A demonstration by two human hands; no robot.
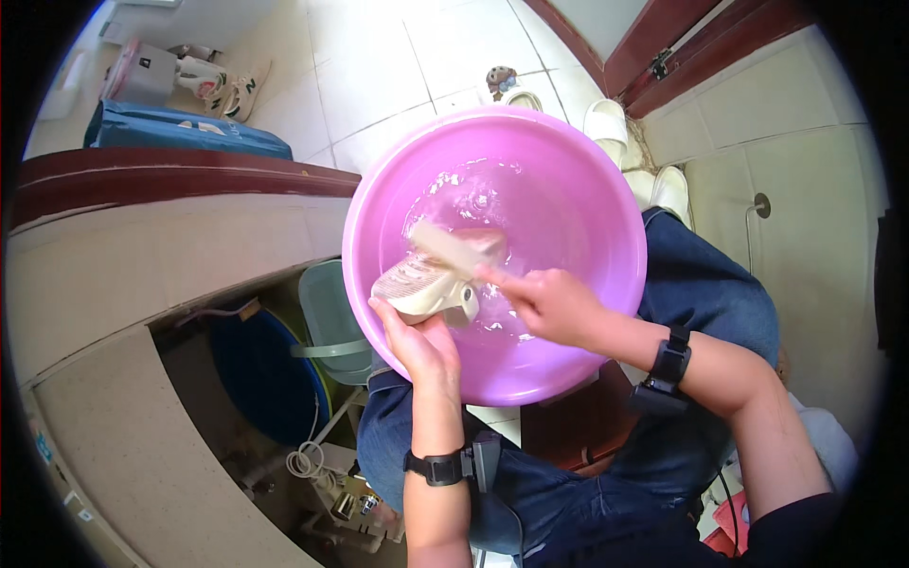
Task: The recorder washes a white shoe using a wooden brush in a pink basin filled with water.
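Observation:
My left hand (421,346) grips a cream clog (417,287) from below, its ribbed sole turned up and a round strap rivet showing. In my right hand (549,301) is the handle of a pale brush (445,248), its head slanting across the sole; the bristles are hidden underneath. Both things are held over a large pink basin (615,256) with water (478,194) in its bottom. The part of the clog beyond the brush looks pinkish and lies low, close to the water. The basin rests between my knees.
White slippers (606,123) stand past the basin's far right rim. At left are a low ledge with a dark red edge (180,180), a blue bag (189,128) and sneakers (244,95). A grey-green bucket (331,312) and a blue round tub (260,374) sit in the recess at left.

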